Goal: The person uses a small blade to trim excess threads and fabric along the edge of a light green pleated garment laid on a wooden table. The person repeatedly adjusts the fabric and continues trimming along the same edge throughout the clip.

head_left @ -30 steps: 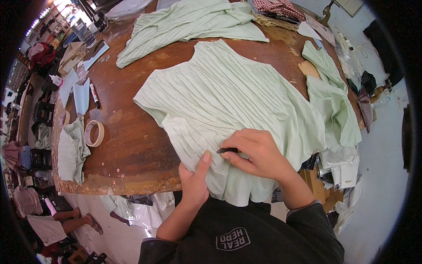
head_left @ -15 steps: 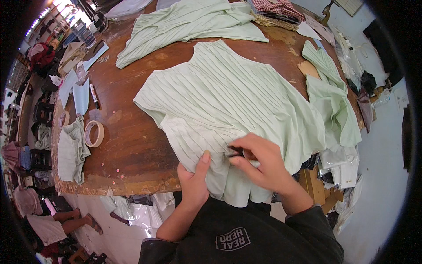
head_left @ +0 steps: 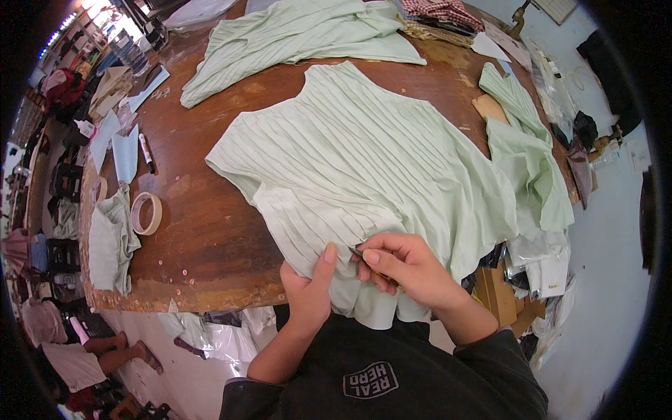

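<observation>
Blouse: pale green, pleated, spread on the table; its near part lay at my hands, and the hem dropped past the table's near edge.
Left hand: thumb pressed on top of the cloth, pinching its edge; the fingers beneath were hidden.
Right hand: thumb and forefinger closed on a small dark tool, little gap between them; the other fingers curled below. Tool type could not be told.
Tool tip: just beside my left thumb, at the cloth; whether it touched, I could not tell.
Risk, pleats: judged that a sharp tip could snag or nick a fold, caused by slack cloth bunching there.
Risk, thumb: judged that a slip toward the left could prick it, since the two lay so close.
Risk, hem: judged that its overhang could drag the blouse if my pinch loosened.
Left of the blouse: tape roll, marker, small discs, all apart from it.
</observation>
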A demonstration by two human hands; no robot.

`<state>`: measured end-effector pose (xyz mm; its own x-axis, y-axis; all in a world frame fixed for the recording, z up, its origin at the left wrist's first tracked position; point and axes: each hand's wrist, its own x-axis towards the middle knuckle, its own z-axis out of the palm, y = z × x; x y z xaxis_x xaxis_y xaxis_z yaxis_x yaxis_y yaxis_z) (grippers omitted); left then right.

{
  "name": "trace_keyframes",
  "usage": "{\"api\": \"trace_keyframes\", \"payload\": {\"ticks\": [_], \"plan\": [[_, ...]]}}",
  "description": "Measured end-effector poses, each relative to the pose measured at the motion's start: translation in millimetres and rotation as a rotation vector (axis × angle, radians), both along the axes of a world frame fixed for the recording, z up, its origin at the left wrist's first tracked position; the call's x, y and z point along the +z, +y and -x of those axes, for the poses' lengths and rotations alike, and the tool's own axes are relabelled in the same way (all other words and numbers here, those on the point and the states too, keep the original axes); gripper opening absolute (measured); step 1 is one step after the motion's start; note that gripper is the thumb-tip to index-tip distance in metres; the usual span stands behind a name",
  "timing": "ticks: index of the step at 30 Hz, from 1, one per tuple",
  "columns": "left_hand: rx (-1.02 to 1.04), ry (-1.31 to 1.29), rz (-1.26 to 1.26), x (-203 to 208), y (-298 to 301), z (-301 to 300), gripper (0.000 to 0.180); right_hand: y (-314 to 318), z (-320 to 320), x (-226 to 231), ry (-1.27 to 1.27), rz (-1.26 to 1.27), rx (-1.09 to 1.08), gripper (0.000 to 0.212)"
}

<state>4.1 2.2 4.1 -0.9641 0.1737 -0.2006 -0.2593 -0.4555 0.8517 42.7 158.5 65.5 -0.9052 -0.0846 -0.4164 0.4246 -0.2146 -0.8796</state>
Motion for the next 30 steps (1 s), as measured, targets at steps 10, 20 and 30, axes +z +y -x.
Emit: {"api": "trace_keyframes", "payload": {"ticks": [10,20,30], "plan": [[-0.033,0.075,0.051,-2,-3,0,0.029,1,1,-1,-0.006,0.024,0.0,0.025],[-0.028,0.075,0.015,-3,-3,0,0.028,-3,0,-10,-0.024,0.177,-0.021,0.023],[-0.015,0.064,0.006,-3,-1,-2,0.027,-5,1,-13,-0.017,0.215,-0.062,0.021]]}}
